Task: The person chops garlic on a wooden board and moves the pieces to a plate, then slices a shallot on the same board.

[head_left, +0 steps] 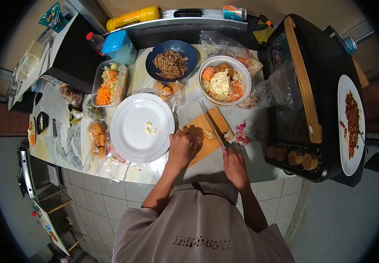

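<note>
My right hand (234, 166) is closed around the handle of a knife (214, 126), whose blade points away from me across an orange cutting board (194, 157). Pale garlic pieces (209, 134) lie on the board left of the blade, and another garlic piece (227, 135) is right of it. My left hand (184, 145) rests over the board's left side with curled fingers, close to the plate's rim; what they may hold is hidden. A large white plate (130, 144) to the left carries a small heap of chopped garlic (150, 128). Reddish peels (242, 133) lie right of the board.
Behind are a dark pan (150, 59) of brown strips, a white bowl (201, 92) of vegetables and a clear container (96, 96) with shredded carrot. A black oven (330, 48) stands at right, topped by an oval plate (344, 87). Bagged food (96, 136) lies left.
</note>
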`<state>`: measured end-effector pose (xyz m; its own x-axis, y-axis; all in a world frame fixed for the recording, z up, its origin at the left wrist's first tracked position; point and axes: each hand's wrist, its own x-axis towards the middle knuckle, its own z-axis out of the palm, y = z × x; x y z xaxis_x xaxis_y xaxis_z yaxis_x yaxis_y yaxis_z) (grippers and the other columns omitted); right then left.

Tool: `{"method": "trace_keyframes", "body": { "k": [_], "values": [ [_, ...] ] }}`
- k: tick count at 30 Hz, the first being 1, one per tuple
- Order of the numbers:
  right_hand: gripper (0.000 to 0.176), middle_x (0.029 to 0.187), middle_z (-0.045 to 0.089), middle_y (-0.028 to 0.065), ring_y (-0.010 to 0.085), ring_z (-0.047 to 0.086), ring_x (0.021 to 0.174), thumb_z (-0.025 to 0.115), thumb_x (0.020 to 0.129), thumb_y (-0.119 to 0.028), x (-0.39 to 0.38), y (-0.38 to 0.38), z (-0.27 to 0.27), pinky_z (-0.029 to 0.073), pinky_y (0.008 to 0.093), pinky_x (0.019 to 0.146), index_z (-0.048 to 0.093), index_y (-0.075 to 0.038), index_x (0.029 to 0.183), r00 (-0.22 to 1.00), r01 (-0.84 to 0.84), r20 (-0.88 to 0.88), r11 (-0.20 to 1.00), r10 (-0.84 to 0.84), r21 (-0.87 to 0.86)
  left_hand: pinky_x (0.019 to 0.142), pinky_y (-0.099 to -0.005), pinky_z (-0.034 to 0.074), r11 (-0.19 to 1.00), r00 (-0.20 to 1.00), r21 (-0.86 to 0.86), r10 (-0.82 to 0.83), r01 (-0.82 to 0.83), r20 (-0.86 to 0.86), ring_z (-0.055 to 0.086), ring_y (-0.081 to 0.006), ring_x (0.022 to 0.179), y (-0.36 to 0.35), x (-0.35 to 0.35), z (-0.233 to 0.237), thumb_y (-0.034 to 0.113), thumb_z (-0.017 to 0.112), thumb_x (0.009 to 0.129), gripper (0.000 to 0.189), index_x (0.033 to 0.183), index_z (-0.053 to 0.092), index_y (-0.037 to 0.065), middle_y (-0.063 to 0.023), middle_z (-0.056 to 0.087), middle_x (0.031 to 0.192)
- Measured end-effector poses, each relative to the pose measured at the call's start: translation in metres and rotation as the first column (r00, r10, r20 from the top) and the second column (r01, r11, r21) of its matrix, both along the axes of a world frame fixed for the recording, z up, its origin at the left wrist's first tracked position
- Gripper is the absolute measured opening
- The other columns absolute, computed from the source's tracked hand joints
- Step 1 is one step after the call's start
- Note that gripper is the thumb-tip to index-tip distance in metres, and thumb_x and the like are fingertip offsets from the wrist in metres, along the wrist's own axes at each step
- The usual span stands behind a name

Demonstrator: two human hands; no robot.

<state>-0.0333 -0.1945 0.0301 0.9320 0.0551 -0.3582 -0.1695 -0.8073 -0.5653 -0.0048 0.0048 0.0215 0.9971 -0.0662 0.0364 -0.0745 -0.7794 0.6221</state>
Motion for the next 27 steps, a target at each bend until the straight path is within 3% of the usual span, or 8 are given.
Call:
{"method": "trace_keyframes", "body": {
  "k": [3,8,12,15,18,21,23,27],
  "values": [
    [0.034,0.085,0.059,0.0316,0.0530,0.053,0.086,0.040,0.102,-0.028,-0.002,0.003,0.002,0.040,0.0592,0.077,0.053,0.003,0.093,1.000,0.016,0.003,1.000,-0.016,0.010,0.077,-0.0424,0.035,0.999,0.992,-0.016,0.033,-0.035,-0.119,0.056,-0.0278,0.090,0.006,0.001,0.007,0.011,0.073,0.071,0.010,0.081,0.071,0.012,-0.0065,0.060,0.090],
    [0.036,0.087,0.060,0.0312,0.0520,0.053,0.087,0.039,0.102,-0.029,-0.002,0.001,-0.002,0.040,0.0570,0.079,0.054,0.004,0.096,1.000,0.006,0.020,1.000,-0.006,0.023,0.076,-0.0424,0.036,0.998,1.000,0.057,-0.015,0.014,0.022,0.055,-0.0270,0.089,-0.004,-0.007,-0.001,0.015,0.077,0.066,0.013,0.077,0.070,0.011,-0.0046,0.060,0.089],
    [0.036,0.087,0.060,0.0309,0.0511,0.053,0.089,0.040,0.102,-0.029,-0.005,0.003,0.003,0.040,0.0568,0.079,0.054,0.004,0.098,1.000,0.018,0.024,0.999,-0.019,0.031,0.076,-0.0418,0.037,0.999,0.999,0.044,0.033,-0.032,-0.026,0.055,-0.0269,0.088,-0.002,-0.002,0.009,0.017,0.078,0.066,0.018,0.081,0.070,0.012,-0.0045,0.060,0.090],
    [0.035,0.087,0.060,0.0305,0.0514,0.054,0.088,0.041,0.101,-0.030,-0.008,0.003,0.001,0.040,0.0567,0.080,0.054,0.003,0.097,0.999,0.039,0.003,0.998,-0.039,0.053,0.077,-0.0411,0.038,0.995,0.987,0.004,0.096,-0.097,-0.130,0.055,-0.0270,0.088,0.010,0.000,0.002,0.018,0.079,0.065,0.023,0.085,0.070,0.011,-0.0044,0.060,0.092],
    [0.035,0.086,0.061,0.0290,0.0517,0.054,0.084,0.043,0.101,-0.030,-0.010,0.004,-0.006,0.040,0.0575,0.078,0.054,0.003,0.096,0.998,0.039,0.039,0.998,-0.041,0.055,0.077,-0.0407,0.039,0.994,0.996,-0.104,0.019,-0.028,-0.082,0.055,-0.0269,0.087,0.016,-0.001,-0.007,0.017,0.078,0.066,0.026,0.091,0.069,0.011,-0.0052,0.060,0.092],
    [0.035,0.082,0.061,0.0293,0.0518,0.055,0.080,0.045,0.100,-0.031,-0.009,0.006,-0.003,0.041,0.0584,0.075,0.053,0.003,0.094,0.998,-0.003,0.064,0.997,-0.002,0.080,0.077,-0.0404,0.039,0.979,0.988,-0.202,-0.018,-0.013,-0.151,0.056,-0.0269,0.087,0.014,0.003,-0.001,0.016,0.076,0.071,0.025,0.095,0.070,0.010,-0.0071,0.059,0.092],
    [0.036,0.079,0.060,0.0303,0.0512,0.056,0.078,0.046,0.099,-0.032,-0.007,0.009,-0.003,0.042,0.0582,0.073,0.054,0.003,0.095,0.997,-0.048,0.057,0.998,0.050,-0.040,0.075,-0.0403,0.040,0.986,0.999,-0.166,-0.028,0.025,-0.017,0.056,-0.0279,0.088,0.013,0.007,-0.002,0.011,0.071,0.077,0.026,0.103,0.069,0.009,-0.0091,0.058,0.093],
    [0.036,0.078,0.059,0.0314,0.0503,0.057,0.078,0.046,0.099,-0.032,-0.002,0.012,0.007,0.044,0.0571,0.073,0.054,0.003,0.096,0.996,-0.083,0.010,0.996,0.084,-0.039,0.077,-0.0403,0.041,0.972,0.991,-0.224,-0.036,0.063,0.125,0.056,-0.0305,0.088,0.007,0.021,0.010,0.005,0.066,0.081,0.026,0.106,0.067,0.007,-0.0113,0.057,0.092]
  ]
}}
